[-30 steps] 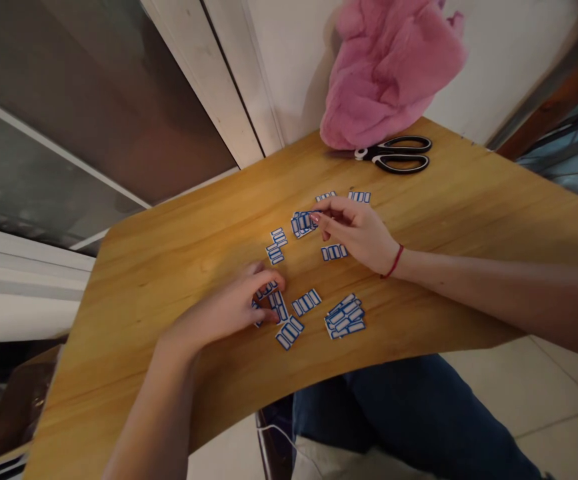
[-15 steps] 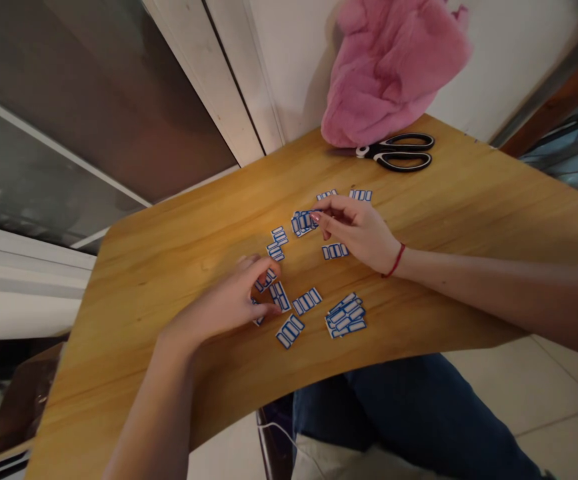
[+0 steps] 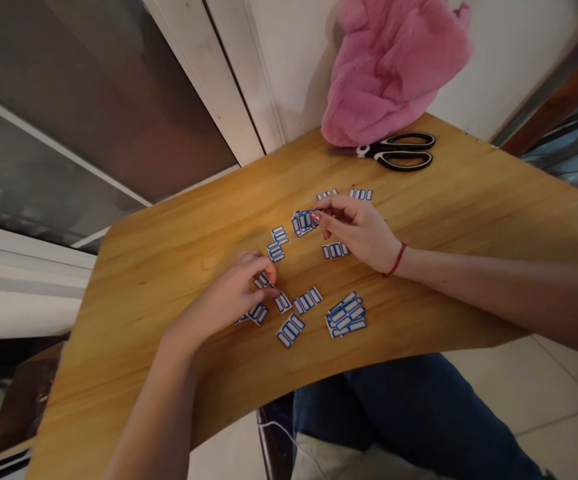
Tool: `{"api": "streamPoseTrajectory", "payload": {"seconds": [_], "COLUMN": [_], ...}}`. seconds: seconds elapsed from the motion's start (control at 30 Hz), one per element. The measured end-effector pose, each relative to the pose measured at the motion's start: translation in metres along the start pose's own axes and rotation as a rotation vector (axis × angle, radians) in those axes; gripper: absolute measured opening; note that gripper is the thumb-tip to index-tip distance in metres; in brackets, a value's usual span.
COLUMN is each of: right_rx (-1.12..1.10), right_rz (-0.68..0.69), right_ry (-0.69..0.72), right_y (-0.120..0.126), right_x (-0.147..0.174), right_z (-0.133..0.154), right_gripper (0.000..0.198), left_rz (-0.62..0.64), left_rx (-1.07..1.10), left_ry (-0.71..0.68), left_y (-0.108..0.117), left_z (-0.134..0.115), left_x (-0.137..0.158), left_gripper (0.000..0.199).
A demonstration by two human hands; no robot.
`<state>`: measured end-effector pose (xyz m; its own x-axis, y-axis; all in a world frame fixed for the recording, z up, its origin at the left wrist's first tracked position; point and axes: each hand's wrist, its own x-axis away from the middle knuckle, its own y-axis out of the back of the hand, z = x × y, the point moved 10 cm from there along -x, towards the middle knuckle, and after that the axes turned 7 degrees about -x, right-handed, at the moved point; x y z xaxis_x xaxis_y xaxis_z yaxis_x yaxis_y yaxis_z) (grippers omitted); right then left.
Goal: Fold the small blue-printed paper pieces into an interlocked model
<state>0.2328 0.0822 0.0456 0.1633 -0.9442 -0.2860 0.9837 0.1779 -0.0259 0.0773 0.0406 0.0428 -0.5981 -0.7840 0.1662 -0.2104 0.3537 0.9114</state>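
While labels (image 3: 307, 301) lie scattered, scissors (image 3: 381, 148) rest beside pink cloth (image 3: 393, 73).

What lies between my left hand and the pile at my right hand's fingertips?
Two blue-edged white strips, close together; this shows in the head view.

left hand (image 3: 231, 287) and right hand (image 3: 361, 230) among blue-bordered labels (image 3: 307, 301)

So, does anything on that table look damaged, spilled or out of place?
Nothing looks spilled or visibly damaged. The small labels look untidy: they lie loose at mixed angles, some overlapping. The pink cloth sits crumpled behind the scissors.
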Motion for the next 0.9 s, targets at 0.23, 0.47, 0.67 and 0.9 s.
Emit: {"api": "streamPoseTrajectory", "payload": {"seconds": [0.23, 0.47, 0.67, 0.9], "right_rx": [-0.02, -0.02, 0.005, 0.102], "right_rz": [-0.013, -0.023, -0.02, -0.034], "right_ry": [0.01, 0.005, -0.011, 0.039], "right_y": [0.001, 0.003, 0.002, 0.004], "right_x": [-0.001, -0.001, -0.001, -0.001], "right_z": [0.0, 0.0, -0.001, 0.002], "right_gripper": [0.023, 0.026, 0.026, 0.022], "left_rz": [0.058, 0.113, -0.099, -0.064], "left_rx": [0.521, 0.635, 0.141, 0.064], "left_ry": [0.163, 0.088, 0.069, 0.089], "left_y": [-0.01, -0.053, -0.03, -0.027], "left_z": [-0.01, -0.063, -0.047, -0.03], "left_x": [0.006, 0.0, -0.006, -0.011], "left_gripper": [0.017, 0.011, 0.02, 0.012]}}
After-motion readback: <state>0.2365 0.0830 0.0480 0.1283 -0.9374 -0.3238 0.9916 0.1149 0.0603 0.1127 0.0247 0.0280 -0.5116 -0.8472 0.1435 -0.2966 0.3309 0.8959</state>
